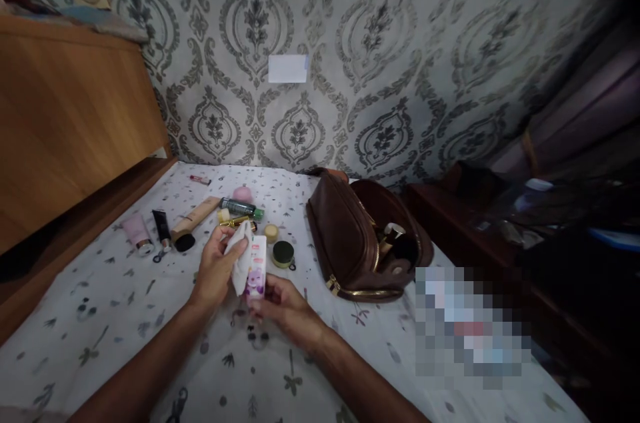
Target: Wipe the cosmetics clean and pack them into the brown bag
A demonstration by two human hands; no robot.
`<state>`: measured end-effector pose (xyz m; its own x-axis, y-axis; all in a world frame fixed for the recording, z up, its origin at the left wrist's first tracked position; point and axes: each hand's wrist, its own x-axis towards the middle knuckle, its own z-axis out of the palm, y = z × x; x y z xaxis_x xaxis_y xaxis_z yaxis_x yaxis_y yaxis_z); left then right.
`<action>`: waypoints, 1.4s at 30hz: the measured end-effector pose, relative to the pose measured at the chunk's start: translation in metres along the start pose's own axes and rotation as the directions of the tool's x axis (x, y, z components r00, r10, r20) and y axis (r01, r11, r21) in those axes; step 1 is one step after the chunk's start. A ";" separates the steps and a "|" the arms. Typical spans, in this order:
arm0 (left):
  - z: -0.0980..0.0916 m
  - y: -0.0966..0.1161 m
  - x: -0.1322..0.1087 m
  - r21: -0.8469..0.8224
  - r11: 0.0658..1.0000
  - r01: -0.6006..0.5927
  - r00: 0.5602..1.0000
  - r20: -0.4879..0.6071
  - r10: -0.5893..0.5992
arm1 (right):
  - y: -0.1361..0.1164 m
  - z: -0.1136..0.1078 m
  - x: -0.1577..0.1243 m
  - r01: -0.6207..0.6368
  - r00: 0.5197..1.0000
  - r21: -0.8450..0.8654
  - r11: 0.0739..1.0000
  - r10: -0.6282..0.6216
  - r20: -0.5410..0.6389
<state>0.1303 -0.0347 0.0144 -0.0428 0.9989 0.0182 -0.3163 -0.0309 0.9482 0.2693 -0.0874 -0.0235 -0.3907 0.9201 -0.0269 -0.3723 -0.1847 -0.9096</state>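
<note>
My left hand [211,271] is closed on a folded white wipe [241,264], the thumb lying across it. Against the wipe stands a small white box [258,262] with pink and purple cartoon print, its lower end between the fingers of my right hand [293,311]. Just beyond the hands lie a gold tube [239,220], a small yellow jar [271,232] and a dark green round jar [283,254]. A green bottle [237,207] and a pink round item [243,194] sit behind them.
An open brown toiletry bag [340,236] with items inside stands to the right. A pink tube [136,231], a black tube [161,226] and a beige tube [197,215] lie on the left. A wooden cabinet [75,103] borders the patterned sheet [125,330]; a blurred patch covers something at right.
</note>
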 end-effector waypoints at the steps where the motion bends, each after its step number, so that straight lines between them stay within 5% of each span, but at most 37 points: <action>1: -0.001 0.001 0.001 0.000 1.000 -0.013 1.000 -0.019 0.013 | -0.001 0.000 0.001 0.008 1.000 0.010 1.000 -0.008 -0.011; 8: -0.006 0.001 0.005 0.178 0.962 -0.205 0.977 -0.015 0.211 | -0.005 0.002 0.001 0.043 0.997 -0.035 0.998 -0.045 -0.060; 16: -0.009 -0.001 0.010 0.045 0.989 -0.140 0.988 -0.064 0.143 | -0.006 0.003 0.003 0.112 0.978 -0.084 0.990 -0.125 -0.165; 19: -0.010 0.000 0.009 0.191 0.959 -0.209 0.968 -0.102 0.231 | -0.007 0.001 0.002 0.121 0.970 -0.020 0.992 -0.122 -0.212; 22: -0.010 -0.003 0.003 0.424 0.823 -0.379 0.898 -0.044 0.437 | -0.007 0.000 0.002 0.127 0.965 0.101 0.987 -0.099 -0.242; 25: -0.010 -0.009 -0.003 0.560 0.561 -0.610 0.758 0.206 0.619 | -0.008 -0.001 0.002 0.136 0.965 0.149 0.979 -0.097 -0.242; 28: -0.011 -0.012 -0.003 0.570 0.350 -0.744 0.638 0.447 0.628 | -0.008 -0.002 0.002 0.155 0.960 0.095 0.983 -0.127 -0.251; 34: -0.017 -0.006 0.004 0.652 0.335 -0.680 0.672 0.372 0.641 | -0.002 -0.003 0.005 0.179 0.950 -0.054 0.982 -0.187 -0.251; 39: -0.013 -0.012 -0.005 0.504 0.215 -0.836 0.521 0.607 0.600 | -0.001 -0.007 0.007 0.228 0.914 -0.143 0.963 -0.262 -0.309; 42: -0.013 -0.012 -0.004 0.530 0.236 -0.815 0.554 0.591 0.586 | -0.002 -0.007 0.006 0.222 0.917 -0.165 0.961 -0.263 -0.300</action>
<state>0.1219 -0.0392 -0.0010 0.3513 0.5558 0.7534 0.4622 -0.8028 0.3767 0.2736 -0.0790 -0.0251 -0.0078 0.9959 0.0901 -0.3056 0.0834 -0.9485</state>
